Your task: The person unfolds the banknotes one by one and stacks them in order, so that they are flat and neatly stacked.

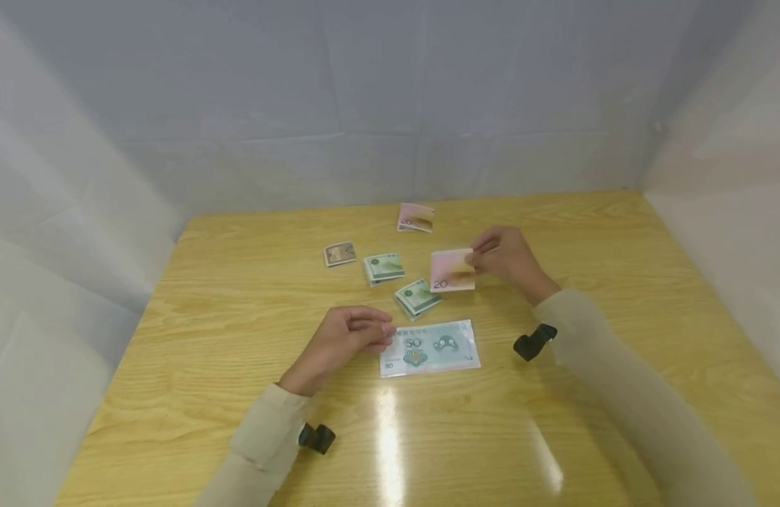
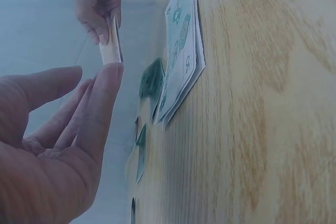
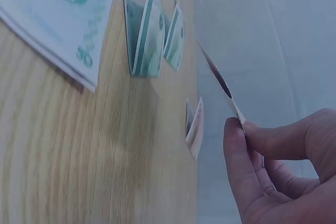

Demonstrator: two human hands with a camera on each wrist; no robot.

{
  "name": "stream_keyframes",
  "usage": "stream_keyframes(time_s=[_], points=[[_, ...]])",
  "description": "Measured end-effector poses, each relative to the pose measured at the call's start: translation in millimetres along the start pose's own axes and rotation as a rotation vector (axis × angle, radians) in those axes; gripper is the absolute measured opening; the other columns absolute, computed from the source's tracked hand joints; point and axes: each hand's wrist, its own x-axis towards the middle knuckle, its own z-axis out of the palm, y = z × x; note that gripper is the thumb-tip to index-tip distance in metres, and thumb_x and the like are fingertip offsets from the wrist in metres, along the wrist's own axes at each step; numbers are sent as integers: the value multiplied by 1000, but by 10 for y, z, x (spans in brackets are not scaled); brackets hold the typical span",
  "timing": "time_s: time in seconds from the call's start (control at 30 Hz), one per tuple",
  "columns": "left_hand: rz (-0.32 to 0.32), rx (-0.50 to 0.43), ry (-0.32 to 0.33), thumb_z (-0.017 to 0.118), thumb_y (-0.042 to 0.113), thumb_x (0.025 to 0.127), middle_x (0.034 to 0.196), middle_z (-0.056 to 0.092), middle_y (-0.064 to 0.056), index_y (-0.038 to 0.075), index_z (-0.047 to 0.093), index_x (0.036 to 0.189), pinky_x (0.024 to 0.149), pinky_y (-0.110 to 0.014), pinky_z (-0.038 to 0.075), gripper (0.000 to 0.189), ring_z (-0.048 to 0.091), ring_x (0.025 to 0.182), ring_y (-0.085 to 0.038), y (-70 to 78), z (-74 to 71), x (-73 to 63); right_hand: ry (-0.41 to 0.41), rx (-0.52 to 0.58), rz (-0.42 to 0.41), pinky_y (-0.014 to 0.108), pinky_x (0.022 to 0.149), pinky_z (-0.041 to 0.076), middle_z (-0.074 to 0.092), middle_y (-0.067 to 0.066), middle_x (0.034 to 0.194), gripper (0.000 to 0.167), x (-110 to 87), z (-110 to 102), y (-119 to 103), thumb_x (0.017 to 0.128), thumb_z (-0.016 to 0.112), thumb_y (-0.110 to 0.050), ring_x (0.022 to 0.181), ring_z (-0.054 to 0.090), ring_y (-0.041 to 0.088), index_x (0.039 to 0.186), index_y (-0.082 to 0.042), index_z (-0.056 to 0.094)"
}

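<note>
My right hand (image 1: pixel 505 259) pinches a folded pink 20 banknote (image 1: pixel 452 271) between thumb and fingers, held above the table. In the right wrist view this banknote (image 3: pixel 220 80) is seen nearly edge-on. My left hand (image 1: pixel 348 338) is beside the left end of flat teal 50 banknotes (image 1: pixel 445 353). In the left wrist view, its thumb and fingers (image 2: pixel 102 111) are apart with nothing between them. More than one layer shows at the edge of the teal banknotes (image 2: pixel 181 61). Just behind them lies a folded green banknote (image 1: pixel 418 297).
Farther back on the wooden table (image 1: pixel 237 338) are another folded green banknote (image 1: pixel 385 267), a small folded brown banknote (image 1: pixel 340 254) and a folded pink 20 banknote (image 1: pixel 416 217). Pale cloth (image 1: pixel 377 105) hangs behind the table and at both sides.
</note>
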Motion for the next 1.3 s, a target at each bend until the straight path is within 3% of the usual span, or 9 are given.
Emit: stream_keyframes(time_s=[0.33,0.83,1.03,1.3], points=[[-28,-21,44,63,0,99,118,70,-21,-9,62,126,92,-34,61,29,69,109,-31,8,16,10,-75,38,-68,49,84,64,64,20,99,22,-212,202,-96,89,74,3,80,70,25,104,8,60],[-51,-119,12,60,3,101,124,67,-23,-8,56,136,95,-37,59,37,70,108,-31,5,43,69,-155,113,-12,36,77,65,62,17,102,22,-431,505,-158,88,76,3,87,70,28,105,4,61],[-49,-138,31,62,5,100,120,68,-22,-8,57,134,94,-36,60,37,71,105,-28,25,62,65,-181,179,-22,38,78,65,61,17,101,25,-490,571,-156,86,76,4,86,69,28,106,5,60],[-37,-155,50,62,7,100,121,68,-23,-6,59,133,90,-33,61,36,71,105,-28,73,67,43,-133,100,-19,34,76,65,66,14,100,21,-515,612,-112,86,81,-4,88,69,26,99,1,66]])
